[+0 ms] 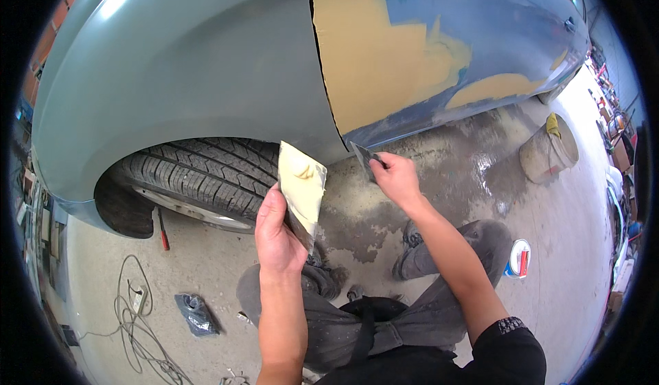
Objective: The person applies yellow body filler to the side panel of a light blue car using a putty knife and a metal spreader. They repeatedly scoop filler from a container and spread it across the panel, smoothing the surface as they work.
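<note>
Head view, left fingers (272,210) gripping 1 yellow-smeared plate (300,186), right fingers (395,166) gripping 1 dark spreader (362,157), 1 bucket (539,161)

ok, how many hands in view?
2: left hand by the tire, holding the paste-covered plate; right hand near the panel gap's lower end, gripping a spreader.

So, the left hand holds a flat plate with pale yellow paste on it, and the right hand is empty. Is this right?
Not quite: the right hand is not empty. The head view shows a thin dark spreader held in it. The left hand does hold the flat plate with pale yellow paste on it.
</note>
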